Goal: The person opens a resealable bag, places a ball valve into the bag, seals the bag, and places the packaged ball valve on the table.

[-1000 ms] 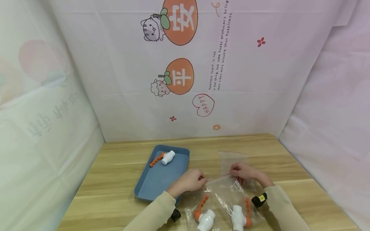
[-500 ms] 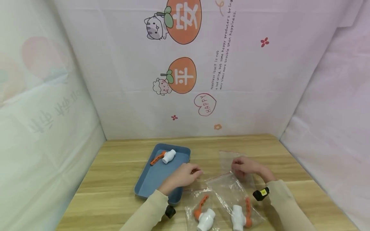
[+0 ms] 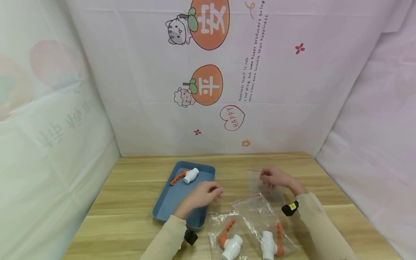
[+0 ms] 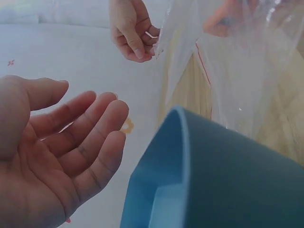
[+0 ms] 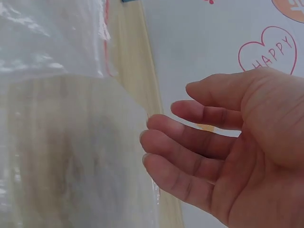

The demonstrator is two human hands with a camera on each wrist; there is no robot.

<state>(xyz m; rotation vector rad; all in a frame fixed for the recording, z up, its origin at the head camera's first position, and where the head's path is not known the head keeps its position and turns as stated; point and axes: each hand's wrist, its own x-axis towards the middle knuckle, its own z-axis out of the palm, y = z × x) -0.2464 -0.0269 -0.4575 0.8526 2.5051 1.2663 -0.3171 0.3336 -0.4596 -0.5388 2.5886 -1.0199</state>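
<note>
My left hand (image 3: 202,195) hovers over the right side of the blue tray (image 3: 172,206), its fingers loosely bent and holding nothing. In the left wrist view the left palm (image 4: 52,166) faces up beside the tray's wall. My right hand (image 3: 277,177) is over a flat clear zip bag (image 3: 255,186); the right wrist view shows its relaxed fingers (image 5: 190,156) at that bag's edge, gripping nothing. Two other zip bags lie at the front, each with a white ball valve with an orange handle inside: the left valve (image 3: 232,247) and the right valve (image 3: 268,245).
A third ball valve (image 3: 191,176) lies at the far end of the tray, its orange handle pointing left. The wooden table (image 3: 130,202) ends at a white printed cloth (image 3: 156,133), with cloth hanging on both sides too. The front bags overlap.
Both hands have let go of the right front bag's zip edge. The left hand has moved left over the tray, and the right hand has moved away from me over the flat bag.
</note>
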